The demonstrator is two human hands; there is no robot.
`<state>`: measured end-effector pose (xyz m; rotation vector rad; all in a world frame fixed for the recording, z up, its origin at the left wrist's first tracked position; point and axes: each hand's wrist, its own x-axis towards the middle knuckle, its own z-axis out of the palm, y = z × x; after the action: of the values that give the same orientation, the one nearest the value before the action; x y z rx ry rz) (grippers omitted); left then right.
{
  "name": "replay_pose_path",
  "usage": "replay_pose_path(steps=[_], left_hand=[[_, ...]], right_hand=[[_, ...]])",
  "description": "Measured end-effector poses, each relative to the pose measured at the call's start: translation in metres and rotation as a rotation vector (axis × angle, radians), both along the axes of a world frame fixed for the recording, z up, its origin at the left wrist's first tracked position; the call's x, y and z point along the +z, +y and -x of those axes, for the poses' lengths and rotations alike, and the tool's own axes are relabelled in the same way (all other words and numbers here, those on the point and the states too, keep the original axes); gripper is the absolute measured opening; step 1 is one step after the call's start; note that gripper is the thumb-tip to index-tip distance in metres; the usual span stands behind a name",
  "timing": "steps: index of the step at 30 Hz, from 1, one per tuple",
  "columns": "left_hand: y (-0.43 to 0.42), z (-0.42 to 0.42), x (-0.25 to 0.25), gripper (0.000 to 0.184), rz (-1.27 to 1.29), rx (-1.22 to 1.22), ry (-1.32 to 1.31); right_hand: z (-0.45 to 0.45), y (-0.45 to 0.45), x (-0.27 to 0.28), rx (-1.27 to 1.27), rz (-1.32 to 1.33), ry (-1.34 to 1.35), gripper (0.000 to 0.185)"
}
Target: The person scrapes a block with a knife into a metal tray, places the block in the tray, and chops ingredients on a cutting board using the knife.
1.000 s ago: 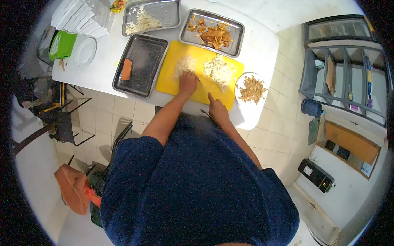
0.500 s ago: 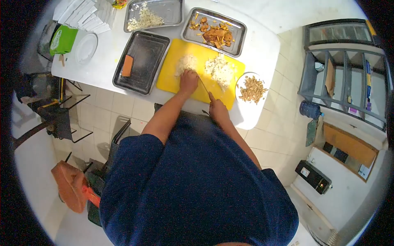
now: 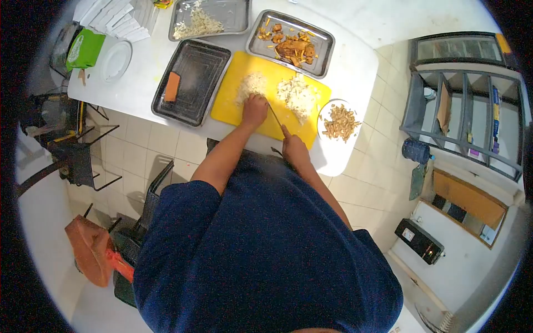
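Observation:
My right hand [image 3: 295,149] is closed round the handle of a knife [image 3: 276,117], whose blade points up and left across the yellow cutting board [image 3: 229,108]. My left hand [image 3: 255,110] has its fingers curled down on the near edge of a pile of pale chopped food [image 3: 251,83], close to the knife's tip. What lies under those fingertips is hidden. A second heap of pale chopped pieces [image 3: 296,93] sits on the board's right half. Just right of the board stands a white plate [image 3: 322,123] of brown strips [image 3: 341,122].
Left of the board lies a dark tray [image 3: 191,83] with an orange-brown block [image 3: 172,87]. Behind are a tray of pale shreds [image 3: 200,25] and a metal tray [image 3: 327,58] of browned pieces [image 3: 294,50]. White plates [image 3: 116,60] and a green packet [image 3: 85,49] occupy the table's left end.
Both hands and the knife keep almost the same place on the board. The whole view has shifted very slightly. The piles look unchanged.

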<state>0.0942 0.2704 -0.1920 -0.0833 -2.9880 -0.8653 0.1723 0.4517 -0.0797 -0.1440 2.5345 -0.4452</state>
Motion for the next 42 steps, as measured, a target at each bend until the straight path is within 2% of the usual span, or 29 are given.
replay_pose_path(steps=[5,8,17,20,23,32,35,38,42], left_hand=[[-0.002,-0.003,0.004,0.016,0.017,-0.005,0.042],[0.0,-0.001,0.012,0.017,0.056,0.004,-0.036],[-0.002,0.0,0.009,0.02,0.022,-0.01,-0.043],[0.0,-0.002,0.016,0.02,0.083,0.002,-0.036],[-0.001,-0.001,0.008,0.017,-0.019,0.0,-0.001],[0.0,0.0,0.01,0.019,-0.014,0.017,-0.042],[-0.003,0.0,0.006,0.02,-0.017,-0.013,-0.019],[0.0,0.0,0.016,0.018,0.048,0.012,-0.021],[-0.003,0.001,0.006,0.019,0.042,0.01,0.02]], right_hand=[[-0.006,0.004,-0.001,0.015,0.004,0.006,0.053],[-0.007,0.005,-0.003,0.014,0.001,0.035,0.053],[0.0,0.0,0.01,0.008,-0.037,0.027,0.052],[-0.001,0.005,-0.003,0.044,0.003,0.016,0.056],[0.002,0.002,-0.001,0.036,-0.012,0.009,0.057],[0.002,0.0,0.004,0.058,-0.023,0.007,0.059],[0.006,-0.005,0.016,0.02,-0.053,-0.026,0.051],[0.007,-0.004,0.011,0.01,-0.029,-0.008,0.052],[0.011,-0.008,0.022,0.034,-0.04,-0.021,0.052]])
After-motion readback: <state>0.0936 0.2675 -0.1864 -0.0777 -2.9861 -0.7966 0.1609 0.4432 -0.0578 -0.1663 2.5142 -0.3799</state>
